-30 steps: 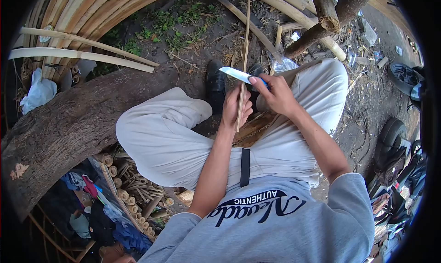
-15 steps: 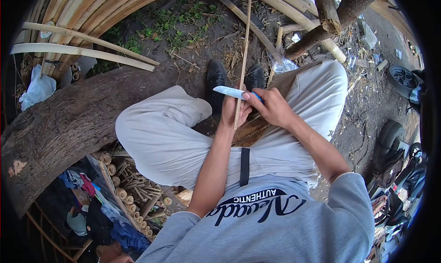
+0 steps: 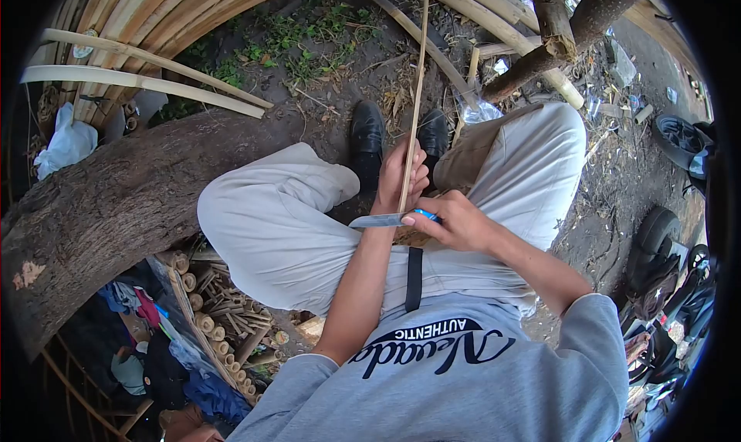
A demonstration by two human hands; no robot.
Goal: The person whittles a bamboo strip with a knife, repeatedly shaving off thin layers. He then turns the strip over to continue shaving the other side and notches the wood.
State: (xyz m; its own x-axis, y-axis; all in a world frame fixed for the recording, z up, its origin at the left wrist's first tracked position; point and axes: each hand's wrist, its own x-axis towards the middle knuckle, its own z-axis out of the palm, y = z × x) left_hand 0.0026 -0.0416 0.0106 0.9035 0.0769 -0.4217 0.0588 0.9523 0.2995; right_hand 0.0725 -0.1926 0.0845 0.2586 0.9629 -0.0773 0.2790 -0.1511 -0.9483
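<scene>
A long thin bamboo strip [image 3: 417, 94] runs from the top of the view down between the knees. My left hand [image 3: 402, 173] is wrapped round it a little above its near end. My right hand [image 3: 455, 221] grips the blue handle of a knife [image 3: 378, 220], its thumb by the base of the blade. The blade points left and lies across the strip's near end, over my left wrist. Both hands are over my lap, close together.
A thick log [image 3: 116, 187] lies at the left, with split bamboo [image 3: 177, 10] behind it. Cut bamboo pieces [image 3: 231, 307] are stacked at lower left. A forked branch [image 3: 575, 44] stands upper right. Sandals [image 3: 656, 233] and bags lie far right.
My right hand and the knife have moved down along the strip toward my body, to its near end. My left hand has moved slightly forward and stays on the strip.
</scene>
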